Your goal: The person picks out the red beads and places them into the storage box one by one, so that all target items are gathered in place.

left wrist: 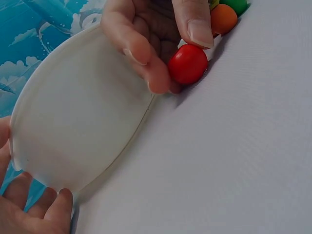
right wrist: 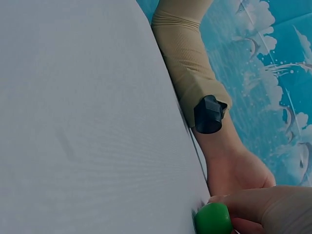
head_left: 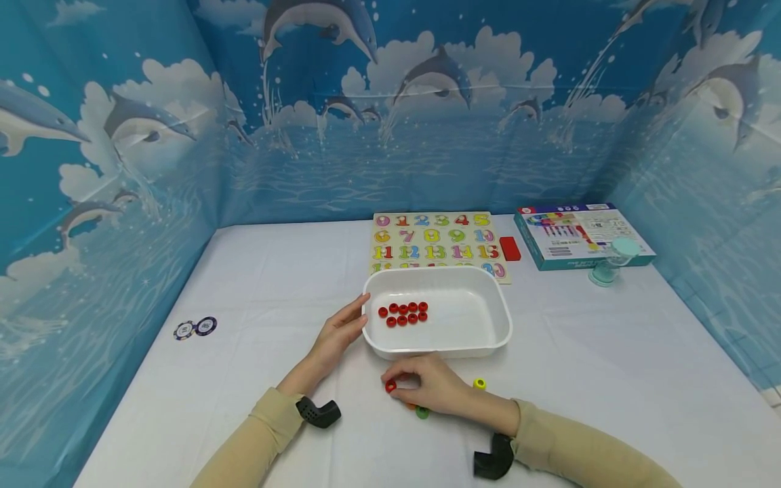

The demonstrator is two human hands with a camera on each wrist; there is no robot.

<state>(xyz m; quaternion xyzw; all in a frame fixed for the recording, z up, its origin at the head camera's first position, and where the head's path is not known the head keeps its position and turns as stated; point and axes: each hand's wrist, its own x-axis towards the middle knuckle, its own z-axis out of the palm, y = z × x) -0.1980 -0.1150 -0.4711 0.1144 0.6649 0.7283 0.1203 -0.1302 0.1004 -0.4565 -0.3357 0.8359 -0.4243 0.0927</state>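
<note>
My right hand pinches a red bead between thumb and fingers, just in front of the white tray. In the left wrist view the red bead appears close up, low over the cloth. My left hand grips the tray's left end, its fingertips on the wall and rim. Several red beads lie inside the tray in two rough rows. Under and beside my right hand are a green bead, a partly hidden orange bead and a yellow bead.
A number board lies behind the tray, with a red block at its right. Farther right are a teal box and a mint-lidded container. Two round chips lie at left on the white cloth.
</note>
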